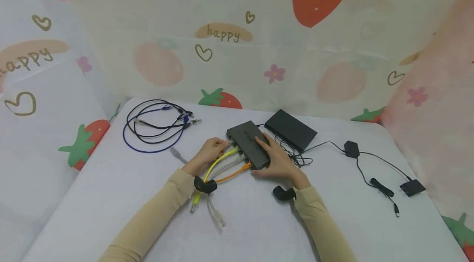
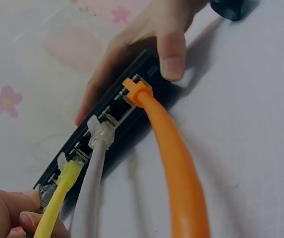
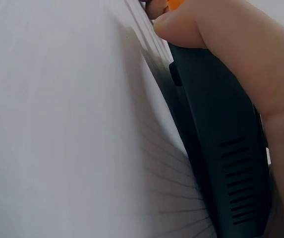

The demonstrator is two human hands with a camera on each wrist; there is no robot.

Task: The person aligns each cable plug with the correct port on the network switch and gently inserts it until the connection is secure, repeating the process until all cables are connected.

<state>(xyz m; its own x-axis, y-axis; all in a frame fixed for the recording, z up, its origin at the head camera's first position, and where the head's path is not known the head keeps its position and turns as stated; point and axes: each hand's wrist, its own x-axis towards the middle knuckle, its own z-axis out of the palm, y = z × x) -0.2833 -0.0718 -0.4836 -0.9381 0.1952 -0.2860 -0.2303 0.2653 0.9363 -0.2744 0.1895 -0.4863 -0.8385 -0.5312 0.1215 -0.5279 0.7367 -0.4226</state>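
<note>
The left hand (image 1: 208,154) pinches a grey plug (image 2: 46,194); the right hand (image 1: 277,158) grips the dark box (image 1: 249,142) between them, which looks light, stiff, perhaps slippery, best held by its edges.

Far left, white tabletop (image 1: 255,233): loose coil of thin black and blue cables (image 1: 163,128). Back, right of centre: flat rectangular black box (image 1: 291,130). Right: small black angular block (image 1: 352,149), thin cords. Behind: cream strawberry-print backdrop (image 1: 229,3).

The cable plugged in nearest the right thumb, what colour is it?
That cable is bright orange; it shows best in the left wrist view.
</note>
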